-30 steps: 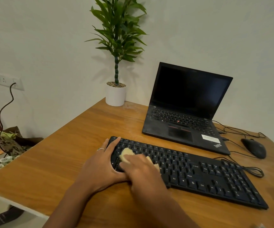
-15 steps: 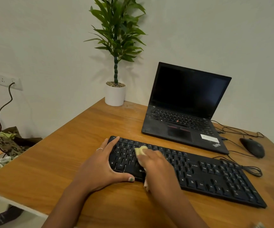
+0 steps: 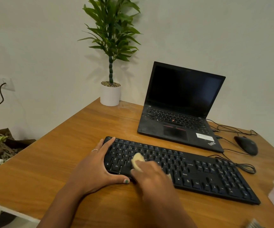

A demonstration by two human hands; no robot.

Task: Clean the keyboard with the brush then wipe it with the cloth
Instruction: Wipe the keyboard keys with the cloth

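A wooden surface (image 3: 54, 155) carries the black keyboard (image 3: 182, 168), its long axis running from near right to far left. The left hand (image 3: 93, 168) holds its left end; the right hand (image 3: 152, 176), blurred, grips a cream cloth (image 3: 137, 159) on the keys. Wiping seems underway, rightward keys remaining.

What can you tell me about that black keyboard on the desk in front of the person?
The keyboard is a long, flat, full-size black board, plastic by its look, with pale key legends and a number pad at its right end. It lies flat and slantwise on the wooden desk, in front of the open laptop. A dark cable leaves its far right. The left hand holds its left end; the blurred right hand presses a pale cloth onto its keys.
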